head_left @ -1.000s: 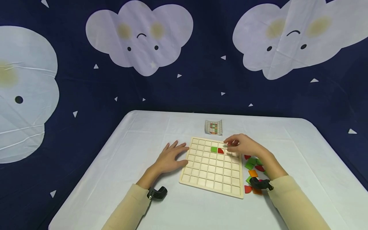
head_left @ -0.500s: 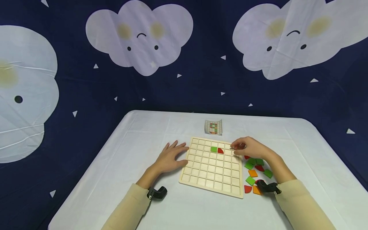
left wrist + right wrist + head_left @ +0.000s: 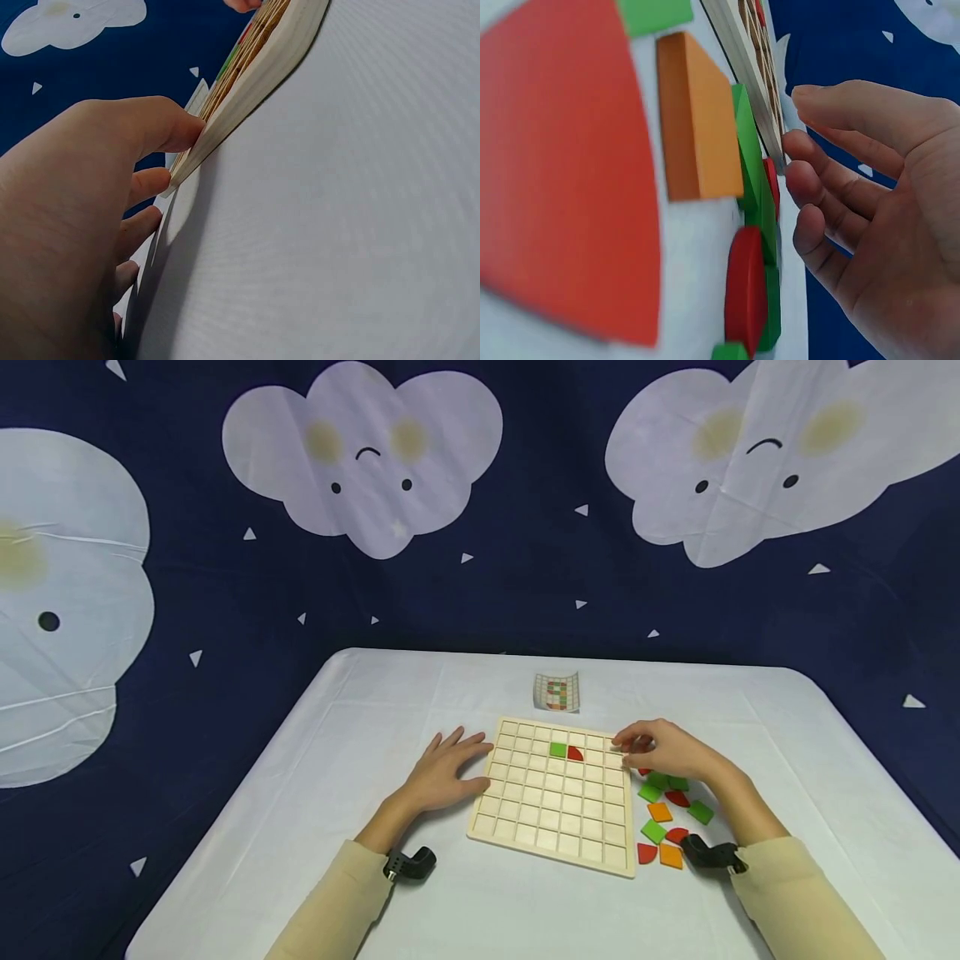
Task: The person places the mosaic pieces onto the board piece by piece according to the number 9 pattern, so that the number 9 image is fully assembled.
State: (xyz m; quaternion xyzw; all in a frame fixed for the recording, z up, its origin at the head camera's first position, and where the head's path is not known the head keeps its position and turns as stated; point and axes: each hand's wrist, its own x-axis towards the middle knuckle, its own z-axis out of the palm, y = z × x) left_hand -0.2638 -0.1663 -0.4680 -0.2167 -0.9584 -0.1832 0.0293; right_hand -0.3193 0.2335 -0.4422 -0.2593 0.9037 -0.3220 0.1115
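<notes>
A pale wooden grid board lies on the table, with a green square tile beside a red quarter-round tile in its upper rows. My left hand is spread at the board's left side; in the left wrist view its thumb and a fingertip touch the edge. Over the board's upper right corner is my right hand, fingers loosely bent. The right wrist view shows nothing between its thumb and fingers. Below it lie loose tiles, among them an orange one.
More green and red tiles, such as a green square and a red piece, are scattered along the board's right side. A small printed pattern card sits behind the board. The white table meets a dark cloud-patterned cloth.
My right hand has moved right, from over the upper row to the board's right corner, uncovering more loose tiles. The left hand and the two tiles on the board have stayed put.
</notes>
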